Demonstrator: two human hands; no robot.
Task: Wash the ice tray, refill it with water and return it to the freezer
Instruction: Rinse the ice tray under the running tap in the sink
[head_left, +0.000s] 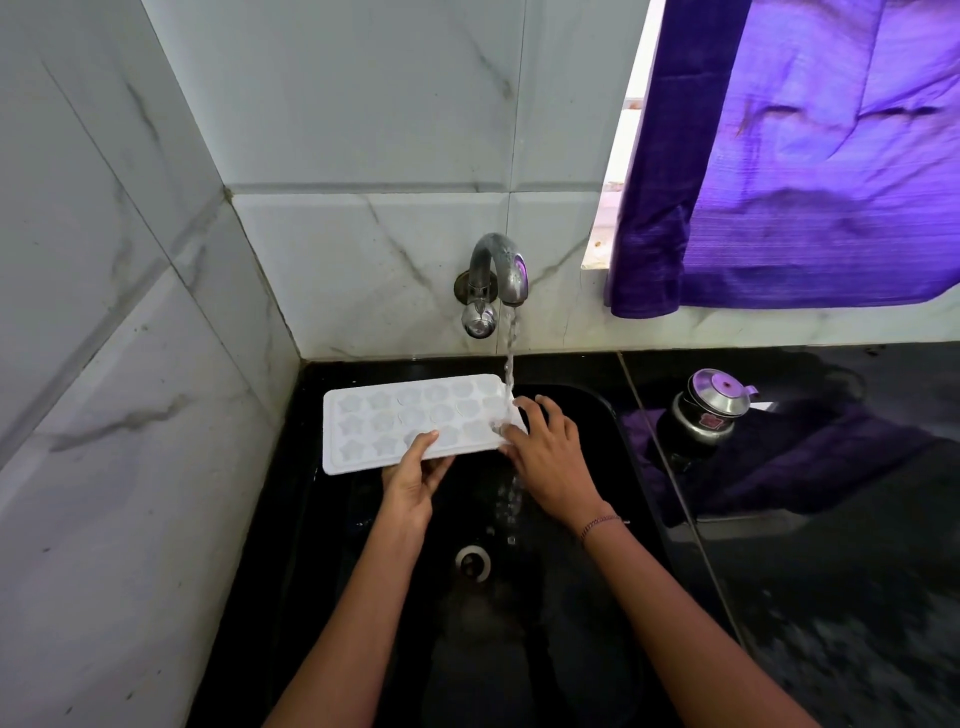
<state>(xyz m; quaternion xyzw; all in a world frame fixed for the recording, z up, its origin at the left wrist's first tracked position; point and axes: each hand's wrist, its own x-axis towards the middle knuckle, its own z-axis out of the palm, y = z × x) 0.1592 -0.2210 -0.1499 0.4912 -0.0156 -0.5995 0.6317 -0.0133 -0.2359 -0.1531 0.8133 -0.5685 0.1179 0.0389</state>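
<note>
A white ice tray (384, 421) with star and round moulds is held face up over the black sink (587, 571). My left hand (415, 475) pinches its near long edge, thumb on top. My right hand (545, 447) grips the tray's right end, fingers curled over the edge. Water runs from the metal tap (501, 270) onto the tray's right end beside my right fingers and spills down into the sink.
The sink drain (472, 564) lies below the hands. A steel lidded pot (709, 410) stands on the black counter (857, 545) to the right. A purple curtain (810, 156) hangs over the window. White marble tiles (130, 364) cover the left and back walls.
</note>
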